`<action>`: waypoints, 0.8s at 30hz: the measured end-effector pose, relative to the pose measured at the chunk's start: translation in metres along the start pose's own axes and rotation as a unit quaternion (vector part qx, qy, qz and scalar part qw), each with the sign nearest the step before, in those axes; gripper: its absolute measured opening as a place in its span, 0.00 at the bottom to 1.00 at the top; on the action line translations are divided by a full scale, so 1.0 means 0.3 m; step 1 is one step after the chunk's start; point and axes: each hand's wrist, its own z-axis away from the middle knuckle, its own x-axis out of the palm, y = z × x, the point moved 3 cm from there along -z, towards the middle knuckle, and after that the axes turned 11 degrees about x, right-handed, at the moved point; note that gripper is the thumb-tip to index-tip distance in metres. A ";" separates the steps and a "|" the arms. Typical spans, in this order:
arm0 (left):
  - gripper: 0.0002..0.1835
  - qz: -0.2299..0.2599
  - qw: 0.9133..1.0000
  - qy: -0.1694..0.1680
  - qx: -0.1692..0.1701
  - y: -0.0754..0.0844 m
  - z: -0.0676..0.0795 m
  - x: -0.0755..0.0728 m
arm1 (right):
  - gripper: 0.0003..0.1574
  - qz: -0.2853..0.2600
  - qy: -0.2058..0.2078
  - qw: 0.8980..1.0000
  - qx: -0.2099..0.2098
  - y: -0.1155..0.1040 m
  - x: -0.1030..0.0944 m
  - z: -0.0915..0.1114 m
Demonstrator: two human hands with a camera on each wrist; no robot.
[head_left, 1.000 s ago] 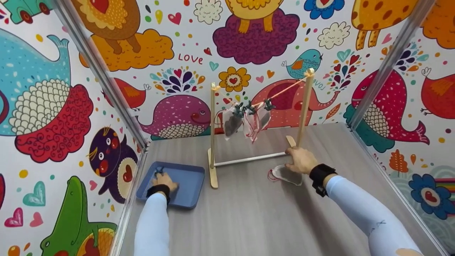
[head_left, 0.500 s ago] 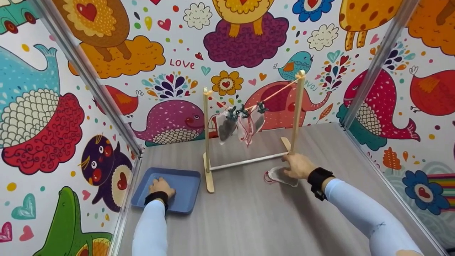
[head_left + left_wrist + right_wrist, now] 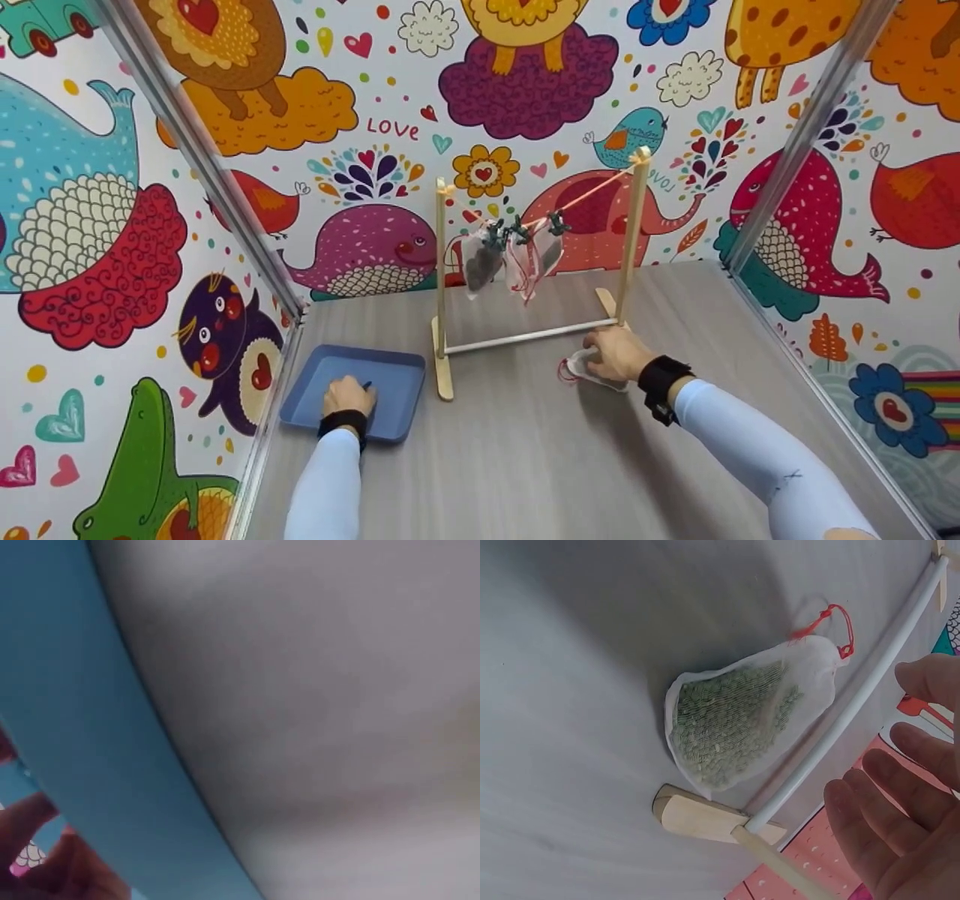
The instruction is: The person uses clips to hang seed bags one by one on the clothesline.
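My left hand is over the blue tray, its fingers curled. A small dark clip pokes out beside them, mostly hidden by the hand. Only the tray's side and part of some fingers show in the left wrist view. At the right, my right hand hovers over a white mesh drawstring pouch lying on the table. Dried green bits fill the pouch, and its red cord trails from the neck. The right fingers are spread and loosely bent, apart from the pouch.
Behind the pouch stands a wooden rack with two posts and a white bottom bar. From its orange string hang several mesh pouches on dark green clips. Patterned walls enclose the table.
The clip in the tray went from lying beyond the left fingers to showing at their side, as that hand drew back toward me. My right hand shifted slightly left over the pouch.
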 end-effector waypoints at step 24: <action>0.18 0.246 0.921 -0.158 0.257 0.838 0.040 0.096 | 0.27 -0.090 0.025 0.987 -0.129 -0.284 -0.049 -0.025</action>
